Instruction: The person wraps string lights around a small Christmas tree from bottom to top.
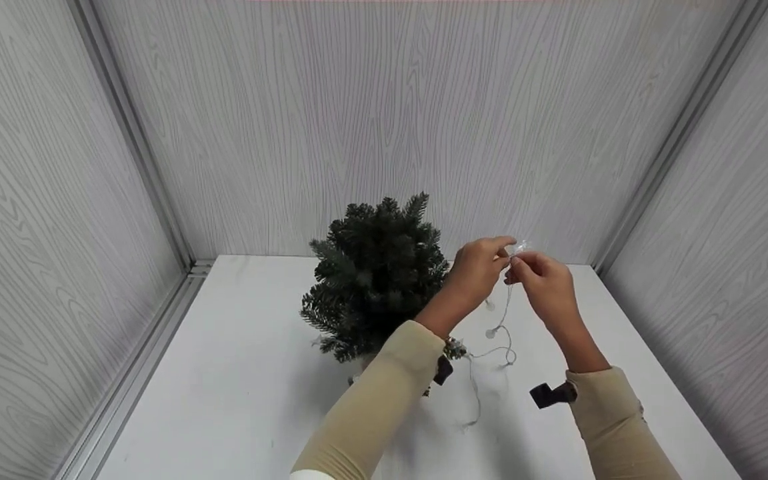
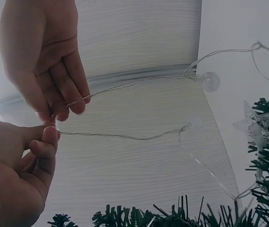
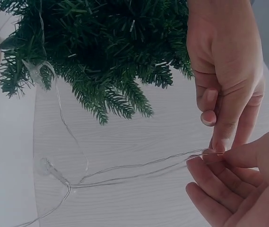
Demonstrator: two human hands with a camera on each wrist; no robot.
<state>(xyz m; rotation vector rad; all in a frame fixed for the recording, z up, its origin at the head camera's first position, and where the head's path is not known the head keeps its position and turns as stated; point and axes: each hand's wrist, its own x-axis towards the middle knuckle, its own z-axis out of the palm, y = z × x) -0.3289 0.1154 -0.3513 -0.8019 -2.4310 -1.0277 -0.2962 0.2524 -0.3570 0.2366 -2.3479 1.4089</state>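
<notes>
On the left we see the little tree (image 1: pixel 377 280). Next to it, the left hand (image 1: pixel 481 270) pinches the string of lights (image 3: pixel 72 185). The string hangs below both hands' fingertips, so neither hand is nearer. Its long way points down, then bends left toward the tree's low branches. Last, we see the right hand (image 1: pixel 551 287) pinching it too.

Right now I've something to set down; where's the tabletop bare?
Bare: tabletop between the artificial Christmas tree and left metal rail; narrower strip between right sleeve and wall. Crowded: right of the tree, with string lights, left hand, right hand.
</notes>
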